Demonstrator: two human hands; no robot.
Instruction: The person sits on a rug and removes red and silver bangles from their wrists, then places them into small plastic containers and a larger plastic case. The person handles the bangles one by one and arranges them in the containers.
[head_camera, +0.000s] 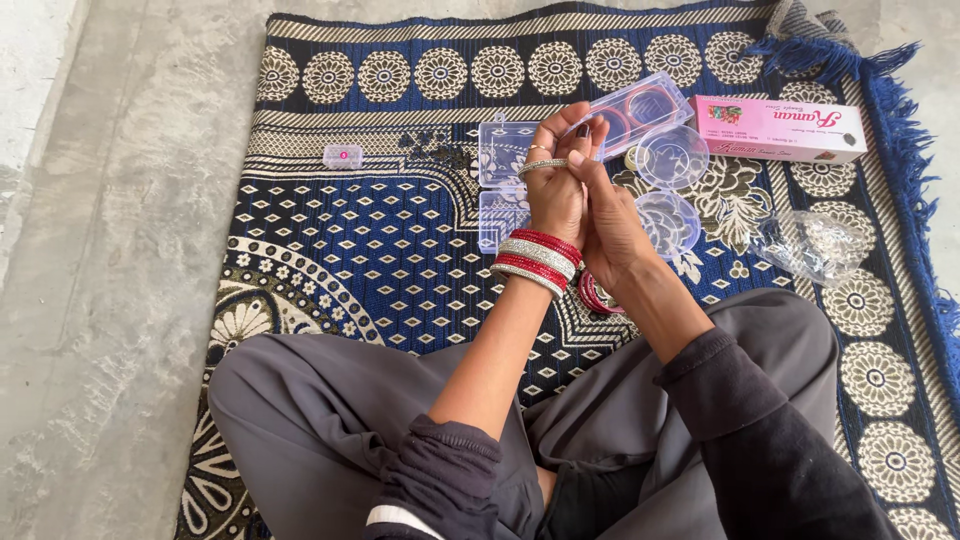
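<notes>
Fingers (572, 128) of the left hand (556, 190) are bunched together, pointing up, with a thin silver bangle (543, 165) ringed around them at the knuckles. The right hand (612, 222) presses against the left from the side, its fingers narrowed onto the bangle's near edge — thumb and forefinger pinching it. Below, on the left wrist, sits a stack of bangles (537, 262), red ones at the top and bottom with sparkly silver ones between.

Both hands are raised above a patterned blue, black and cream rug (380, 250) spread on a grey concrete floor (110, 250). The person sits cross-legged on it in grey trousers and dark sleeves. A few more red bangles (594, 296) lie on the rug just under the right wrist.

Behind the hands lie several clear plastic boxes: a square one (500, 150), another one (496, 218) just below it, a long case with red bangles inside (640, 108), and two round lids (672, 190). A pink cardboard box (778, 128) lies further right, with a crumpled clear wrapper (812, 245) near it — and a small clear box (342, 156) sits apart on the left.
</notes>
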